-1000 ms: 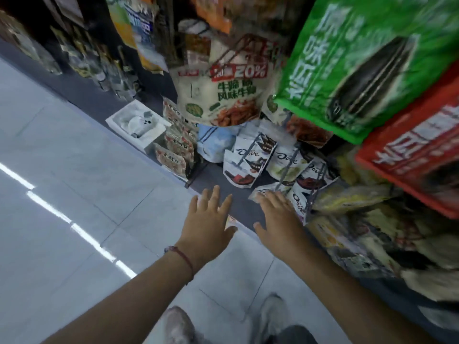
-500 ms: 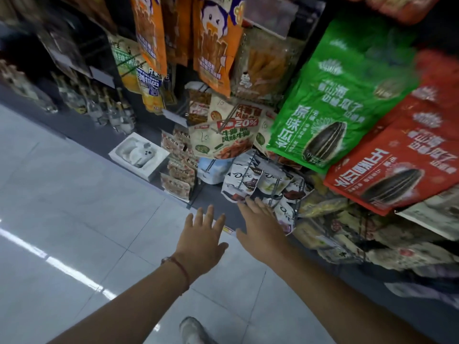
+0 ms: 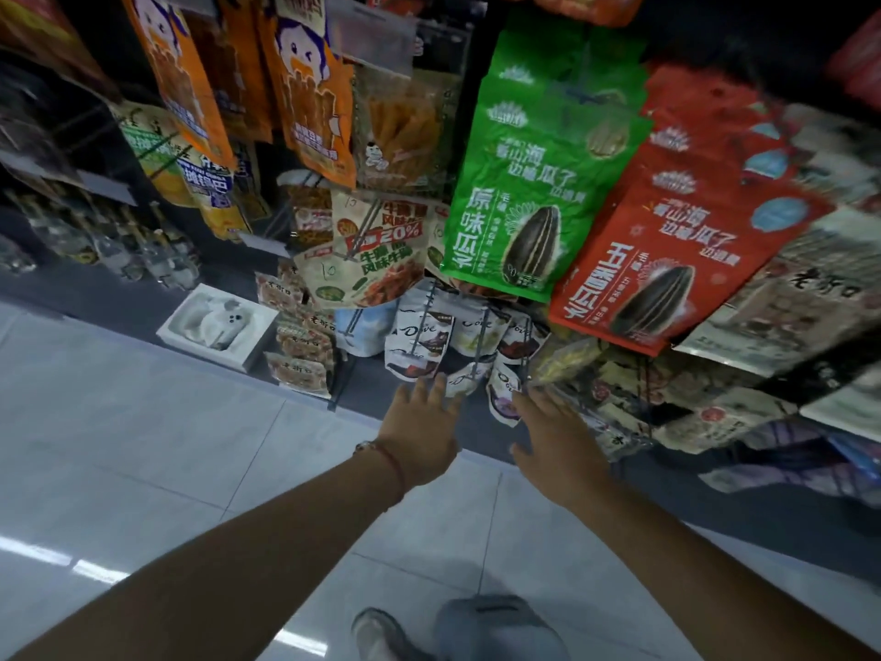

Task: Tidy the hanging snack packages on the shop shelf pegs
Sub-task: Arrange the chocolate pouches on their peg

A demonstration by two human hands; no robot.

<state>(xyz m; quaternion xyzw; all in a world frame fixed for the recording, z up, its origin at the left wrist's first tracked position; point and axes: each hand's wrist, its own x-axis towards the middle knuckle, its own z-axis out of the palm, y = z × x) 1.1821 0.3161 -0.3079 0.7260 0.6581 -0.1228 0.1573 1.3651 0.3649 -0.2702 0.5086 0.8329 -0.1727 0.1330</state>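
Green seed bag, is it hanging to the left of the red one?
Yes, the green bag hangs left of the red bag.

Overall light: dim where you look; the shelving falls to near black at top right and upper left.
Source: overhead strips, which you see only as white streaks mirrored on the floor (image 3: 143,446) at lower left.
Glare: soft sheen on the green bag (image 3: 534,183) and red bag (image 3: 667,260); nothing blown out.
Shadows: your arms read dark and flat; a faint shadow lies on the tiles between them.
Blur: motion smear on the right-edge packets and far-left bottles (image 3: 119,250); your left hand (image 3: 419,436) and right hand (image 3: 558,446) are slightly soft.
Sharpest: print on the two seed bags.
Distortion: wide-angle bend; shelves and tile lines tilt and curve toward the edges.
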